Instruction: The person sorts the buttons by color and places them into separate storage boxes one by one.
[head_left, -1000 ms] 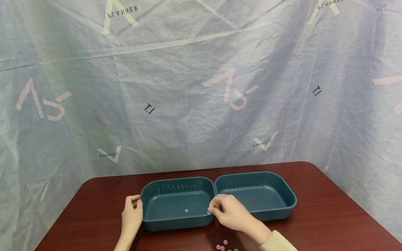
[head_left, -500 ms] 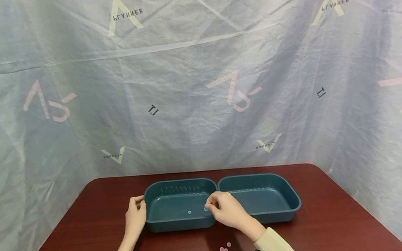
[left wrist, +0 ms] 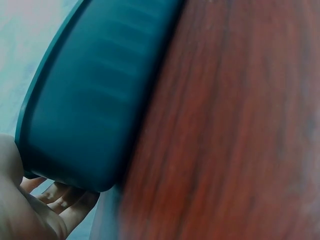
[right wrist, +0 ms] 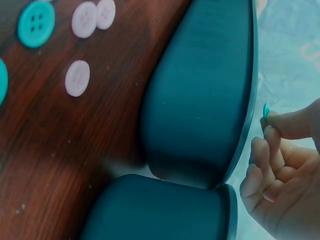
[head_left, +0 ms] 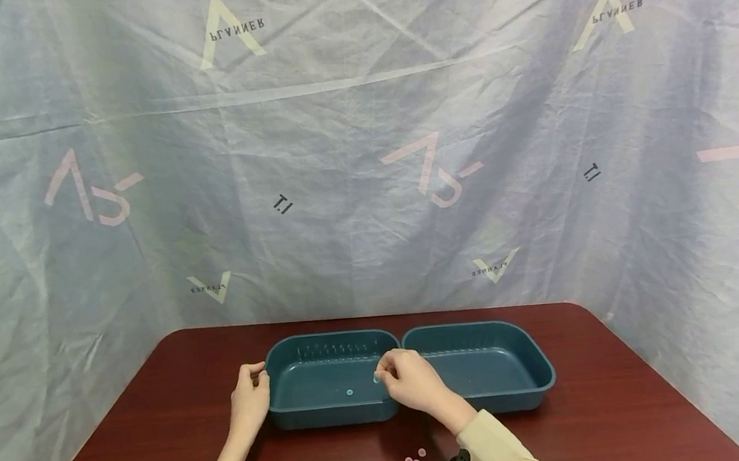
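Note:
My left hand (head_left: 250,398) holds the left end of a dark teal tray (head_left: 335,416). In the left wrist view, its fingers lie against the end wall of the tray (left wrist: 85,100), with the thumb side near the rim. A small teal button (right wrist: 266,110) is pinched between the thumb and index finger of my right hand (head_left: 412,381), above the right part of that tray. Inside the left tray lies another teal button (head_left: 349,393). Several pink buttons (right wrist: 77,78) and teal buttons (right wrist: 36,23) lie loose on the table in front of the trays.
A second teal tray (head_left: 505,401) stands end to end with the first on the right. Both rest on a dark red wood-grain table (head_left: 127,436). A printed grey-blue cloth (head_left: 334,151) hangs behind and at the sides.
My right hand has carried the pinched button from the near rim a little farther in over the left tray. My left hand stays at the tray's end. The head view has shifted slightly.

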Motion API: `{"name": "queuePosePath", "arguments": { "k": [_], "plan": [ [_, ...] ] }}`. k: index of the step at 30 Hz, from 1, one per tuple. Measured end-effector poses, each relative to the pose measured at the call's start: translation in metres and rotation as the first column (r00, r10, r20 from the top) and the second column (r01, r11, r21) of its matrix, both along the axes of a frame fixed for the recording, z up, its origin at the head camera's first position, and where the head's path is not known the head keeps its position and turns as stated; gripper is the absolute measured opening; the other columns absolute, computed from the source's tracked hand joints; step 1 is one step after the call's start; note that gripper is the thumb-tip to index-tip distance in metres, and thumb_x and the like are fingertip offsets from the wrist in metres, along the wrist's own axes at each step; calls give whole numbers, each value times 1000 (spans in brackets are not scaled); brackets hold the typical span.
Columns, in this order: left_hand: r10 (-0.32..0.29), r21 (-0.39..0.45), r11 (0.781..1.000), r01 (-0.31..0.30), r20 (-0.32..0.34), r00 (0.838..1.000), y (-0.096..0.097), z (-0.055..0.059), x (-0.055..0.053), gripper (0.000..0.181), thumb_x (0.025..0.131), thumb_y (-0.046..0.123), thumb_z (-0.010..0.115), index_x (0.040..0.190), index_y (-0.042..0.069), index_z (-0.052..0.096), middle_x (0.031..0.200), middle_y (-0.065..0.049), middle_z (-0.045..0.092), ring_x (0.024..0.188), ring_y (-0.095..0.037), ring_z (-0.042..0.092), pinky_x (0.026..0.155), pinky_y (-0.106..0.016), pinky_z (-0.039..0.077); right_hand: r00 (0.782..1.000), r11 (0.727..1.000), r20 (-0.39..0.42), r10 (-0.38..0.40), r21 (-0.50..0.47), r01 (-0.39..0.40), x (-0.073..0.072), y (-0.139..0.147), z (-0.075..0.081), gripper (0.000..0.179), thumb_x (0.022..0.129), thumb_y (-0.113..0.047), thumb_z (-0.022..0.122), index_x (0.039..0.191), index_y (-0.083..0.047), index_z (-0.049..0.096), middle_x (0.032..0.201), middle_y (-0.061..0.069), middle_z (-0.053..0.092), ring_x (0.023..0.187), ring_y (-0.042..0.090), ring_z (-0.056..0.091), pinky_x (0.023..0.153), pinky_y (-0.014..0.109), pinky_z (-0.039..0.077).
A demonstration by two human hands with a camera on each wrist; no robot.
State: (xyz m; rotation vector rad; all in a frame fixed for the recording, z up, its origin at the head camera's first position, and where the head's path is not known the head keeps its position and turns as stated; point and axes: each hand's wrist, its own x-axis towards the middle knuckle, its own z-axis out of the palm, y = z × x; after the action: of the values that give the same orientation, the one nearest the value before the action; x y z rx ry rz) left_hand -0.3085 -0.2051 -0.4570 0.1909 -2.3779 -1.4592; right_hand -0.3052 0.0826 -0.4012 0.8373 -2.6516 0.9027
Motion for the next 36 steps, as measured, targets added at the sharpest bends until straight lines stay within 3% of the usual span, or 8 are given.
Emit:
{"name": "queuePosePath", "arguments": {
  "k": [10, 26, 36],
  "plan": [
    [7, -9, 1000, -7, -4, 1000, 0, 0, 0, 33, 100, 13, 35, 128, -2, 43, 123, -29, 53, 111, -40, 52, 86, -50, 43, 1000, 1000, -6, 0, 16, 0, -10, -6, -2, 10, 91, -14, 60, 84, -10, 66, 62, -5, 49, 48, 5, 38, 51, 21, 36],
    [7, -10, 1000, -7, -17, 1000, 1, -1, 1, 33, 99, 13, 36, 127, -2, 45, 120, -29, 55, 109, -40, 54, 82, -48, 46, 999, 999, -54, -4, 48, 6, -19, -18, -5, 11, 90, -10, 59, 83, -8, 67, 77, 1, 63, 45, 4, 35, 48, 20, 33],
    [12, -18, 1000, -13, -21, 1000, 0, -3, 0, 32, 100, 13, 36, 127, -2, 45, 120, -28, 55, 108, -40, 55, 82, -48, 46, 999, 998, -44, -12, 62, 14, -26, -23, -7, 10, 90, -11, 61, 83, -8, 67, 74, 0, 62, 46, 4, 38, 47, 20, 34]
  ]
}}
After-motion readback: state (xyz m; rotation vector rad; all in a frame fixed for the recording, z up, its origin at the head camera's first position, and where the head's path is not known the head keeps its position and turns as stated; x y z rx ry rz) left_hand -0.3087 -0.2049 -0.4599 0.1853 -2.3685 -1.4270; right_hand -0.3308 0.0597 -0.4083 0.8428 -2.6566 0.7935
